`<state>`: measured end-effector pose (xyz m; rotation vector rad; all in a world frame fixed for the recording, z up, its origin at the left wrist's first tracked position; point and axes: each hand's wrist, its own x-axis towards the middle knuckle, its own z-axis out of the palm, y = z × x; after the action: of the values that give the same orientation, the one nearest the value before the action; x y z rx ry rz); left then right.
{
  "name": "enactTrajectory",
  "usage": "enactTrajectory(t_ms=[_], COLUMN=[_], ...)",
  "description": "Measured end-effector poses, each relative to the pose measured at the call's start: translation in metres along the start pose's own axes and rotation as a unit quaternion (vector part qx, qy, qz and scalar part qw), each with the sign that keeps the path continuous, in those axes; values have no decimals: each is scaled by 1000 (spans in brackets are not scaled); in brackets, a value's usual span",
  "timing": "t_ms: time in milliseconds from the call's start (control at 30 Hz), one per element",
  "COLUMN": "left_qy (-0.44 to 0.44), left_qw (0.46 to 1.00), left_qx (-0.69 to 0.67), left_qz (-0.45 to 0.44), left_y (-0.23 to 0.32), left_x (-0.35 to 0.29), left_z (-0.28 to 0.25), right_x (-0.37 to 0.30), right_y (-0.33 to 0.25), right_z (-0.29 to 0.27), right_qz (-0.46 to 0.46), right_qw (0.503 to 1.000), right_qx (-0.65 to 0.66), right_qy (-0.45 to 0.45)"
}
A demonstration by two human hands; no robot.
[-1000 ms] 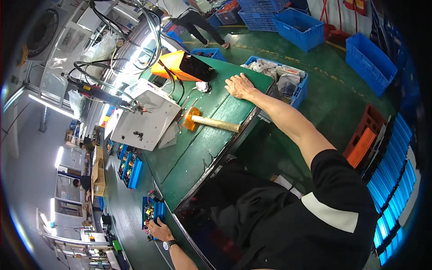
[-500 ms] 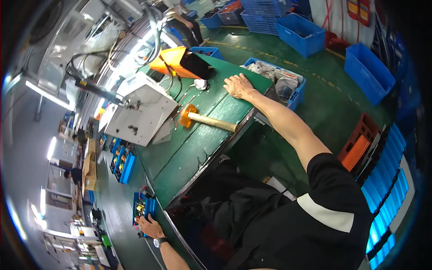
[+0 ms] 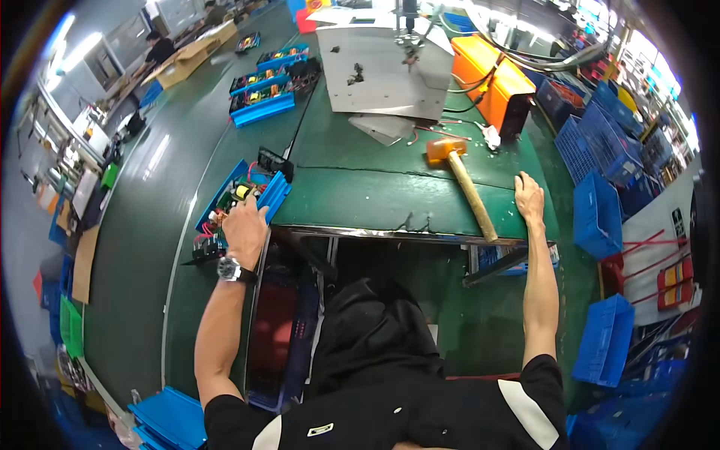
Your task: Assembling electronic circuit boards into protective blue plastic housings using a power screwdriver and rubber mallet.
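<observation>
My left hand [image 3: 244, 226], with a watch on its wrist, curls over the near side of a blue metal housing [image 3: 276, 196] full of circuit parts. Its fingertips reach in among the components and coloured wires, and what they touch there is partly hidden. The housing lies slantwise on the belt, beside the corner of the green worktable [image 3: 345, 202]. On the table's right edge, my right hand [image 3: 529, 198] rests palm down with nothing in it. To its left lies a mallet with an amber head [image 3: 447, 149] and a wooden handle.
A grey metal box [image 3: 382, 75] and an orange machine [image 3: 491, 82] stand at the table's back. More blue housings [image 3: 262, 105] sit farther along the dark conveyor [image 3: 142, 225]. Blue crates [image 3: 596, 214] line the floor at right. Stacked blue profiles [image 3: 171, 416] lie at lower left.
The view has swung upright and toward the table. My left hand has shifted from the housing's near end to its side, and the housing sits more slantwise. My right hand stays on the table.
</observation>
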<state>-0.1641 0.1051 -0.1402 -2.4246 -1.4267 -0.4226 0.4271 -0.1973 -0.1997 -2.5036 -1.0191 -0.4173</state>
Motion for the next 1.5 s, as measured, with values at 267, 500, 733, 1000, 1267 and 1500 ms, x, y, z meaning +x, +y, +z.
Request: enactTrajectory(t_ms=[267,500,733,1000,1267,1500], left_qy=[-15,-290,-338,-300,-200,-132], left_qw=[987,944,839,916,973,963], left_qx=[-151,-157,-402,-255,-104,-224], left_qz=[-46,-5,-140,-81,58,-70], left_y=[-73,-111,-158,-137,-112,-126], left_x=[103,160,167,159,129,97], left_z=[-4,96,109,110,86,90], right_x=[1,0,-2,-7,-8,-2], right_y=[23,13,2,3,11,-2], right_z=[0,9,12,15,15,12], right_qz=[4,-1,17,31,30,12], right_qw=[999,999,997,997,997,995], right_qx=[16,-2,48,55,54,70], right_qy=[31,45,63,43,50,68])
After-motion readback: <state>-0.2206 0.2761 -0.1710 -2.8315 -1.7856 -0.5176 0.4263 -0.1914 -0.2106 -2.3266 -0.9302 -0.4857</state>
